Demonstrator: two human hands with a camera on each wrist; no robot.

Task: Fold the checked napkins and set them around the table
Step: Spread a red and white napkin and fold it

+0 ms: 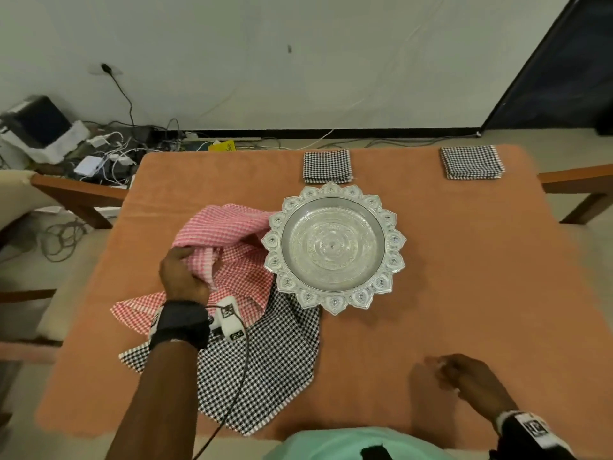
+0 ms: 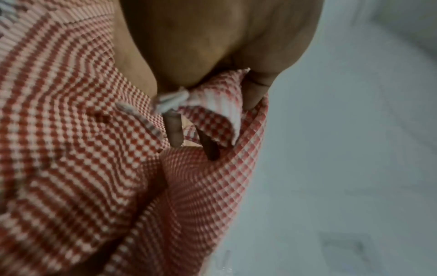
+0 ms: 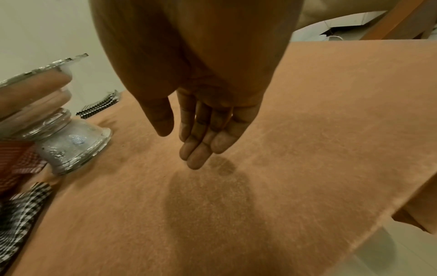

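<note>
1. Gripping the red checked napkin [image 1: 232,247] with our left hand [image 1: 182,273], fingers curled round its bunched edge, left of the silver tray [image 1: 333,247].
2. Our right hand [image 1: 464,376] hovers over the table [image 1: 464,260], fingers straight, holding nothing.
3. Black checked napkin [image 1: 265,370] lies unfolded near us; two folded napkins [image 1: 326,166] sit at the far edge.

Plain room, cluttered corner

Pale wall [image 1: 298,61] with black skirting; beige floor [image 1: 547,141]; tangled cables [image 1: 126,151] at left; wooden chairs [image 1: 76,197] flank the orange-covered counter [image 1: 464,260].
</note>
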